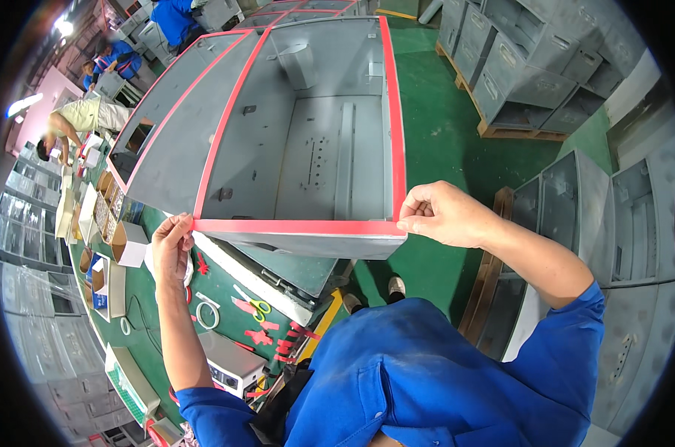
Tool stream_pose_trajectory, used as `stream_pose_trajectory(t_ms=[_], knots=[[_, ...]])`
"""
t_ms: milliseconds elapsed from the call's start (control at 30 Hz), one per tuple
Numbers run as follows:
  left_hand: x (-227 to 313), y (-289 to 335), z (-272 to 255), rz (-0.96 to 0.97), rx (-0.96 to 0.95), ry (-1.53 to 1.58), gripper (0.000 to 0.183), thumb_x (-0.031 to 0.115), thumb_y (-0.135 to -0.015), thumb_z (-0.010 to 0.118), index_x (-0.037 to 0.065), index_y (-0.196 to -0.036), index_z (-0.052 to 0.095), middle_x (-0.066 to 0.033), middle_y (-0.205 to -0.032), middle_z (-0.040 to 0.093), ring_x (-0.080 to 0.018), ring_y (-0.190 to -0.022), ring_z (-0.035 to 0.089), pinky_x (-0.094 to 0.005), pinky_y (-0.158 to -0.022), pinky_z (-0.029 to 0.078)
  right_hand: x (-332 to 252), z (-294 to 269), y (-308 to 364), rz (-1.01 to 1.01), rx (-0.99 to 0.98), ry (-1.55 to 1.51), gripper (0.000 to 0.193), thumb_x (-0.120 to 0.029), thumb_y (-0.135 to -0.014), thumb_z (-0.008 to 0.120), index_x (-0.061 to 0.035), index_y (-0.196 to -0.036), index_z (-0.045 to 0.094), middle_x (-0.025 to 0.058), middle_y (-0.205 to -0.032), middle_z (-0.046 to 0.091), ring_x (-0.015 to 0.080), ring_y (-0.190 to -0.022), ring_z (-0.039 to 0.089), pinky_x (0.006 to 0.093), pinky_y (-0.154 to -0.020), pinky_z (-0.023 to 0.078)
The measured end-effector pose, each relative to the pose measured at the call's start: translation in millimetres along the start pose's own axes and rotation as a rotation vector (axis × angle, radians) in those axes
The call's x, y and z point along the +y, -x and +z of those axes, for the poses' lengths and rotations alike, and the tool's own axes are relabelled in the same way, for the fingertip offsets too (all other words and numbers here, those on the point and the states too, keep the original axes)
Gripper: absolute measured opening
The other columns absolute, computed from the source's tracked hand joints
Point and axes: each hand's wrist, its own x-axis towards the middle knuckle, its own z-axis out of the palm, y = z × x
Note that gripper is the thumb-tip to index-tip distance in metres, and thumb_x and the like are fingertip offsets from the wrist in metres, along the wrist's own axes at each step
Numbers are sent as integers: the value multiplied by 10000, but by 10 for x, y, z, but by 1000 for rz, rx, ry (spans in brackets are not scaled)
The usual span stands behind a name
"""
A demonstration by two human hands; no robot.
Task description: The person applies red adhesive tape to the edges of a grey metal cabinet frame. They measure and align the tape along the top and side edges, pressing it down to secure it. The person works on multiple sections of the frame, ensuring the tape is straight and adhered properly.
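Note:
A grey metal cabinet lies with its open face up in front of me, its rim covered with red tape. At the near left corner my left hand pinches the end of the near tape strip between thumb and fingers. My right hand is closed in a pinch at the near right corner, on the strip's other end. Between the two hands the strip runs straight along the near rim. Inside the cabinet are a cylindrical part, small brackets and a row of holes.
On the green bench at the left lie scissors, a white tape roll, red tape scraps and a white device. Open cartons stand behind them. Grey metal cabinets are stacked on pallets at the right. Several people work at the far left.

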Motion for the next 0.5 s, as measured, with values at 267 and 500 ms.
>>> stream_pose_trajectory(t_ms=[267,500], knots=[[-22,-23,-17,6,-1,17,90,45,-763,633,-23,-811,597,4,-604,509,-36,-484,424,-154,-421,317,-22,-13,13,-14,16,30,115,-89,-776,599,23,-800,588,79,-753,605,138,-708,567,268,-644,449],[-29,-26,-19,8,-1,19,93,42,-755,640,-23,-803,594,0,-614,515,-37,-494,430,-155,-422,317,-39,-20,16,-7,14,48,129,-98,-766,597,25,-805,601,102,-769,622,173,-732,592,289,-676,462]])
